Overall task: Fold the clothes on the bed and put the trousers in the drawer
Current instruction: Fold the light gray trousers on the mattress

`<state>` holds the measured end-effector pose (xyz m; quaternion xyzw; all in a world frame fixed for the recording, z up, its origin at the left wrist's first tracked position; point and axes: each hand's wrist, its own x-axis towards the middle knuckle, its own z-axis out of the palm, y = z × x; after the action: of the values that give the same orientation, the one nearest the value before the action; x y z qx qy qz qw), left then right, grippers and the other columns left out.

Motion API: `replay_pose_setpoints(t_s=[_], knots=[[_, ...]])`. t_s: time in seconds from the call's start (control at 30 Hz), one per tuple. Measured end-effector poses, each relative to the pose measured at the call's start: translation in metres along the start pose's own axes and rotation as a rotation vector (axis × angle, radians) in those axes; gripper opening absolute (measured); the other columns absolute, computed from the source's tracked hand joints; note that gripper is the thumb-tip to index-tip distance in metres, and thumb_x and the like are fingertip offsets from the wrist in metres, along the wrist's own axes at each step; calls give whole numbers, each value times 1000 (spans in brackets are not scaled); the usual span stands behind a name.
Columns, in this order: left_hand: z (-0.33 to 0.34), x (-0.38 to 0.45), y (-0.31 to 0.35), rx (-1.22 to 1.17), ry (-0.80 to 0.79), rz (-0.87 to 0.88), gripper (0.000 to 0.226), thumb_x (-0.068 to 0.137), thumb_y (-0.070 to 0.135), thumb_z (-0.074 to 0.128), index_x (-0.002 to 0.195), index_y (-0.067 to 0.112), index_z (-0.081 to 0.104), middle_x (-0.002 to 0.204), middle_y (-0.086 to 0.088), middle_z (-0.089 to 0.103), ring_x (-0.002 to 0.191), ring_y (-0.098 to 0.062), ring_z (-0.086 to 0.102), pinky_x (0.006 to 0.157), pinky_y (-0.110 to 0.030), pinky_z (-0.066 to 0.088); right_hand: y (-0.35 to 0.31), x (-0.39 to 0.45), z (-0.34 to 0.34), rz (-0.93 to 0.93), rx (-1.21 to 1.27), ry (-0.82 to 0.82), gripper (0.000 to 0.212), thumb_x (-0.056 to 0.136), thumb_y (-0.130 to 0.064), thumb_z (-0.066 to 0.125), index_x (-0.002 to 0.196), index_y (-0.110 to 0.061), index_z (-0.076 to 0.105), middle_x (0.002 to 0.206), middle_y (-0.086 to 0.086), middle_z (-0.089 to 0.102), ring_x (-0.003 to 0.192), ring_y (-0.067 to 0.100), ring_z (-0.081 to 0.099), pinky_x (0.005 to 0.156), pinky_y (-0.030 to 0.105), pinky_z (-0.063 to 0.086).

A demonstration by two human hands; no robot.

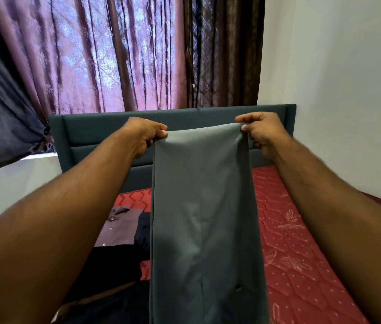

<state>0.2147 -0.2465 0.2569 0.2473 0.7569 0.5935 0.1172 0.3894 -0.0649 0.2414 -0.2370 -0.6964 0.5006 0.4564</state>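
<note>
Grey trousers (pixel 203 218) hang straight down in front of me, held up above the bed. My left hand (pixel 146 134) pinches their top left corner. My right hand (pixel 260 132) pinches the top right corner. The cloth is doubled over along the top edge between my hands, and its lower end runs out of view at the bottom. On the red mattress (pixel 301 242) at the left lie a folded brownish-grey shirt (pixel 119 228) with buttons and dark clothes (pixel 114 265), partly hidden behind the trousers.
A teal padded headboard (pixel 96 134) stands at the far end of the bed. Purple-brown curtains (pixel 114 54) hang behind it. A dark garment (pixel 0 113) hangs at the upper left. A white wall (pixel 348 90) runs along the bed's right side.
</note>
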Motion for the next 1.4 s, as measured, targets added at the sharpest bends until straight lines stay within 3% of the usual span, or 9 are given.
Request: replay_pose_setpoints(t_s=[0.23, 0.4, 0.6, 0.83, 0.97, 1.03, 1.17, 1.3, 1.4], knots=[[22, 34, -20, 21, -59, -77, 14, 96, -4, 52, 85, 3, 56, 71, -10, 59, 34, -11, 58, 35, -20, 47, 23, 33, 15, 242, 77, -49, 27, 94, 15, 40, 90, -2, 61, 83, 15, 57, 62, 23, 63, 51, 30, 59], [42, 89, -19, -54, 30, -94, 21, 95, -8, 51, 75, -3, 55, 69, -13, 58, 37, -18, 59, 36, -25, 51, 38, 90, 37, 217, -165, -90, 25, 85, 20, 51, 91, 0, 64, 78, 20, 58, 59, 24, 59, 51, 31, 58], [64, 129, 29, -494, 112, 105, 21, 94, -10, 52, 89, 10, 55, 69, -10, 60, 41, -14, 57, 40, -20, 49, 13, 170, 21, -122, -410, 87, 23, 82, -6, 69, 92, -26, 71, 105, 1, 70, 102, 19, 62, 98, 40, 49], [75, 63, -18, -441, 67, 170, 25, 91, -2, 54, 101, 17, 66, 74, -1, 64, 41, -15, 60, 37, -20, 43, 46, 101, -24, -63, -165, 140, 23, 90, -3, 58, 76, -21, 53, 76, 0, 55, 69, 14, 50, 47, 21, 40], [119, -4, -182, -254, 2, -1, 25, 86, -8, 57, 87, 12, 72, 58, 1, 66, 33, -12, 54, 34, -15, 36, 194, -5, -34, 91, -404, 130, 26, 81, 5, 55, 71, -18, 56, 75, 5, 61, 72, 21, 55, 62, 27, 44], [149, -48, -286, -174, -44, -228, 24, 87, -11, 54, 93, 4, 73, 56, -3, 64, 30, -13, 51, 34, -16, 34, 274, -68, -33, 282, -591, -14, 27, 79, 5, 54, 69, -20, 58, 81, 9, 68, 80, 25, 62, 70, 30, 45], [177, -131, -440, -51, -171, -554, 28, 88, -18, 49, 108, -9, 66, 64, -13, 65, 34, -14, 50, 32, -18, 37, 373, -174, -31, 701, -702, -535, 36, 82, 13, 40, 77, -9, 68, 66, 0, 63, 53, 8, 53, 47, 16, 39], [181, -147, -470, 14, -206, -463, 45, 74, -29, 56, 107, 2, 64, 77, -10, 66, 72, -33, 65, 49, -11, 45, 398, -187, -46, 739, -827, -850, 33, 76, 9, 58, 96, -16, 65, 88, 8, 62, 63, 17, 59, 59, 27, 54], [180, -134, -462, 310, -206, -242, 46, 72, -18, 67, 112, 6, 70, 104, -7, 67, 98, -26, 64, 71, -11, 41, 395, -175, -45, 583, -1029, -942, 38, 81, -3, 65, 117, -14, 62, 117, 11, 63, 100, 25, 65, 87, 33, 54]])
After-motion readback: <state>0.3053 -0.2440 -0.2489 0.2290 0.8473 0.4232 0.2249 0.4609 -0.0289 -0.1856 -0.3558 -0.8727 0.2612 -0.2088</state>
